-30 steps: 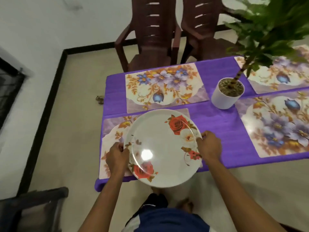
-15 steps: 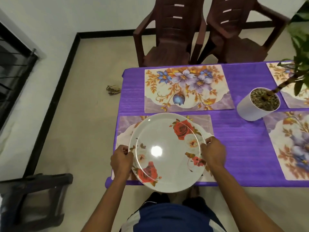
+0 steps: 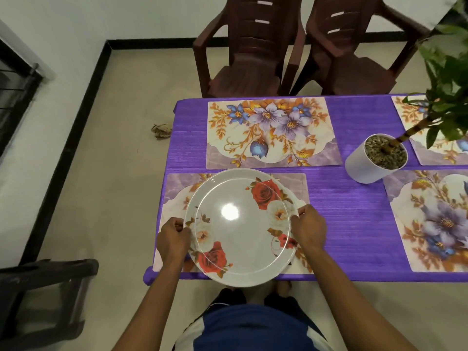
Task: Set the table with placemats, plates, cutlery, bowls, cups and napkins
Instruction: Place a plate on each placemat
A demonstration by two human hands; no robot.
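Beyond your purple-covered table (image 3: 354,219) you see two dark brown plastic armchairs (image 3: 249,50) side by side, a white potted plant (image 3: 374,159) on the cloth, a crumpled dry leaf (image 3: 160,130) on the beige floor, and a dark stool (image 3: 45,297) at lower left.

I note: plate (image 3: 240,226) white with red and cream roses. Placemats (image 3: 269,131) cream, purple-blue flowers, orange leaves. Tablecloth (image 3: 354,211) purple. Pot (image 3: 362,168) white. Chairs (image 3: 249,46) dark brown.

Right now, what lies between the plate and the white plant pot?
In the head view, only bare purple tablecloth separates the plate from the white plant pot.
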